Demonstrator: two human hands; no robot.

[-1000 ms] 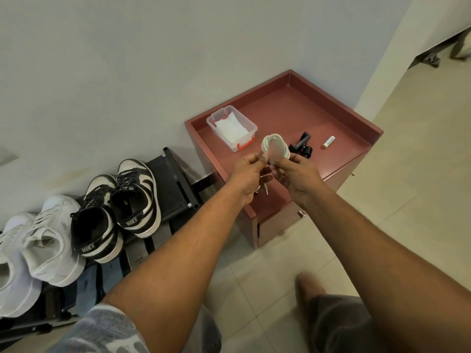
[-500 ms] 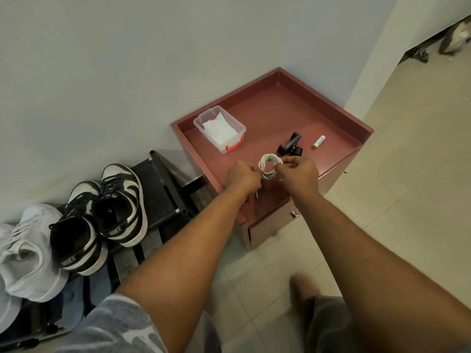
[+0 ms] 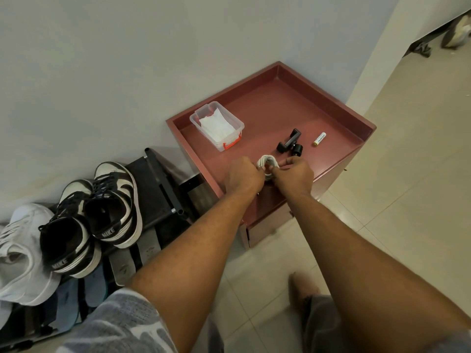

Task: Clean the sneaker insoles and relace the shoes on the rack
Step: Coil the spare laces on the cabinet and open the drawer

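Note:
A coiled white shoelace (image 3: 267, 163) sits low over the red cabinet top (image 3: 277, 108). My left hand (image 3: 243, 174) pinches its left side and my right hand (image 3: 295, 173) pinches its right side. On the black shoe rack (image 3: 158, 189) to the left stand two black-and-white sneakers (image 3: 114, 202), laced in black, and a white sneaker (image 3: 23, 250) beside them. Blue insoles (image 3: 95, 284) lie on the rack's lower level.
On the cabinet top stand a clear plastic box (image 3: 216, 124) holding a white cloth, a black clamp-like gadget (image 3: 290, 143) and a small battery (image 3: 319, 139). A drawer (image 3: 270, 225) sits slightly open below. My bare foot (image 3: 303, 286) rests on the tiled floor.
Both hands have lowered the coiled lace from in front of me down toward the cabinet top. My view has shifted so the rack and shoes sit further right.

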